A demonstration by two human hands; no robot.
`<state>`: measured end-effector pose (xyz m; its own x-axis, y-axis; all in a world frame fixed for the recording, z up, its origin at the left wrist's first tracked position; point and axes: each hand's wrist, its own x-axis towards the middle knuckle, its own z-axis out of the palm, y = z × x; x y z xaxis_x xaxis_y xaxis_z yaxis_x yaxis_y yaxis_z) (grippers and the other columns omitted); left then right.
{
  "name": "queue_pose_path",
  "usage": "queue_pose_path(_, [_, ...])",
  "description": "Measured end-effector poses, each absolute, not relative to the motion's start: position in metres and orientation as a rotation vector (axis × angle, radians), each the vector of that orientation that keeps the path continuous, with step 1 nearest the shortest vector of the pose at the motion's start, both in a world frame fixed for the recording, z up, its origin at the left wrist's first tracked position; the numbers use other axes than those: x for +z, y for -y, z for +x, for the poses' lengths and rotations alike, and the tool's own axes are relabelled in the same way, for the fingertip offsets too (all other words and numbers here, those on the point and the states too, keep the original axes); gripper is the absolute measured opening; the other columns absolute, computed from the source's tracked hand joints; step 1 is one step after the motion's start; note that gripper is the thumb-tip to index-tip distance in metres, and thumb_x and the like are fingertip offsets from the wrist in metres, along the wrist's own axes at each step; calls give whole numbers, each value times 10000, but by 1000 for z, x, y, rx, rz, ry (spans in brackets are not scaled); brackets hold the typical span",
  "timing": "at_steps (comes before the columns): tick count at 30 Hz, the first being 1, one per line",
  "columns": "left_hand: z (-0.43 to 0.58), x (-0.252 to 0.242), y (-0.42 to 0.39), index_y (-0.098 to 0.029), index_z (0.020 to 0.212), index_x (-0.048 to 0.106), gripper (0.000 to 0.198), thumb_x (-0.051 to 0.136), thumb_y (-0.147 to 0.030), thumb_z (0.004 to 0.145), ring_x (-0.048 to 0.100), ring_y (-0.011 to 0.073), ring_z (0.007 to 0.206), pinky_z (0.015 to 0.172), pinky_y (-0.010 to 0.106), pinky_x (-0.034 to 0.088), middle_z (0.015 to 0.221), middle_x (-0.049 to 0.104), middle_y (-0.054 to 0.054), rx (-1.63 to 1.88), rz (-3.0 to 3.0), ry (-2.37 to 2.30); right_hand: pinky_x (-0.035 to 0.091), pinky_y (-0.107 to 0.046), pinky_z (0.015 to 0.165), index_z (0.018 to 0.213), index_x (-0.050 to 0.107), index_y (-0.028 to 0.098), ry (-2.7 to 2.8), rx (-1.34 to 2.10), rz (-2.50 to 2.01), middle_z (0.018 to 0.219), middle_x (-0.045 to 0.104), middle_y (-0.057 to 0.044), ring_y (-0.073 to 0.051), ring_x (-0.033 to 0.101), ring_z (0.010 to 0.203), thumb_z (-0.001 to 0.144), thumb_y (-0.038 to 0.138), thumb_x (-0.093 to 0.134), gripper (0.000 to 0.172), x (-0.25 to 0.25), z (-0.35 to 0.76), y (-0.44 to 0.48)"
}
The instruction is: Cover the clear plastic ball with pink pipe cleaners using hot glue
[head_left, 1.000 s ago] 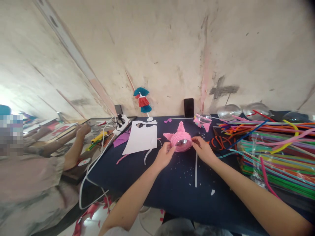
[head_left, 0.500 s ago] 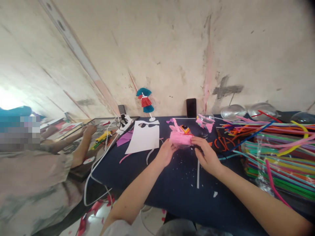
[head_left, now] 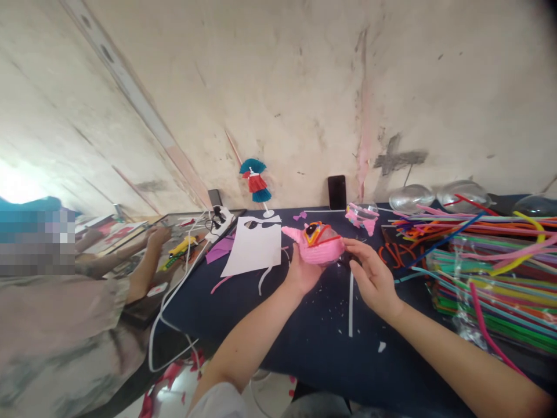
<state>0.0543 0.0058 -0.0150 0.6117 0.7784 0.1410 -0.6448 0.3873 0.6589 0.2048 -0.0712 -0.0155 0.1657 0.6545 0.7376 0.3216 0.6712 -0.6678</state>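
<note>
A pink pipe-cleaner figure with a horn and an orange-and-blue face sits over a clear dome. My left hand cups it from below and holds it just above the dark blue table. My right hand is beside it on the right, fingers spread, with the fingertips at the figure's right edge.
A big pile of coloured pipe cleaners fills the right side. White paper, a white strip, clear domes, a phone and a small doll lie around. Another person's arm rests at the left table.
The pink figure has been turned over: its open dome end faced me, now its face with the orange and blue parts points up. My right hand has opened and eased off it.
</note>
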Motion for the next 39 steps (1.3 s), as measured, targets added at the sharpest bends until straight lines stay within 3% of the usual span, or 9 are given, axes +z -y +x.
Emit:
queue_pose_path(2, [56, -14, -6, -161, 1259, 502, 691, 391, -676, 813, 527, 262, 1148, 908, 354, 428, 1273, 560, 111, 925, 680, -215, 448, -409, 924, 1044, 562, 227, 1310, 263, -956, 1115, 590, -91, -209, 563, 1050, 872, 257, 481, 192, -14, 207, 70])
queue_pose_path(4, [57, -13, -8, -163, 1242, 511, 677, 377, -674, 819, 552, 263, 1108, 894, 368, 439, 1228, 587, 112, 935, 618, -241, 495, -345, 753, 940, 585, 212, 1134, 306, -1093, 904, 622, -57, -173, 595, 813, 845, 315, 518, 155, -13, 211, 66])
queue_pose_path(6, [56, -13, -9, -161, 1227, 519, 658, 372, -663, 828, 568, 265, 1078, 869, 374, 455, 1190, 607, 119, 939, 574, -269, 463, -288, 580, 857, 585, 203, 990, 431, -1180, 711, 581, -7, -132, 532, 607, 802, 386, 559, 194, -13, 215, 60])
queue_pose_path(9, [57, -14, -11, -161, 1226, 517, 639, 368, -648, 838, 582, 258, 1044, 838, 369, 473, 1171, 614, 120, 932, 555, -301, 412, -259, 491, 794, 582, 195, 937, 631, -1214, 613, 530, 22, -111, 471, 523, 740, 481, 601, 292, -16, 215, 53])
queue_pose_path(15, [60, -22, -10, -176, 1216, 519, 640, 357, -662, 831, 584, 250, 1034, 850, 374, 475, 1187, 602, 106, 929, 622, -388, 494, -276, 516, 832, 552, 209, 955, 838, -1204, 770, 601, -20, -158, 575, 675, 677, 554, 637, 387, -23, 201, 53])
queue_pose_path(20, [62, -23, -7, -168, 1198, 527, 667, 339, -683, 819, 542, 276, 1114, 870, 388, 468, 1219, 583, 114, 907, 665, -409, 519, -284, 554, 859, 532, 208, 972, 907, -1176, 869, 620, -45, -173, 608, 751, 643, 507, 696, 405, -24, 198, 53])
queue_pose_path(29, [62, -24, -6, -159, 1179, 551, 640, 363, -662, 830, 546, 270, 1097, 848, 372, 468, 1175, 608, 110, 875, 638, -343, 531, -380, 752, 882, 531, 199, 1001, 894, -1136, 899, 643, -68, -201, 633, 817, 593, 511, 738, 473, -26, 200, 51])
queue_pose_path(39, [62, -21, -4, -197, 1181, 554, 591, 365, -640, 839, 547, 263, 1109, 849, 372, 479, 1172, 616, 83, 894, 660, -357, 527, -371, 744, 933, 529, 215, 1135, 716, -1152, 914, 641, -68, -199, 624, 819, 674, 495, 682, 411, -27, 197, 55])
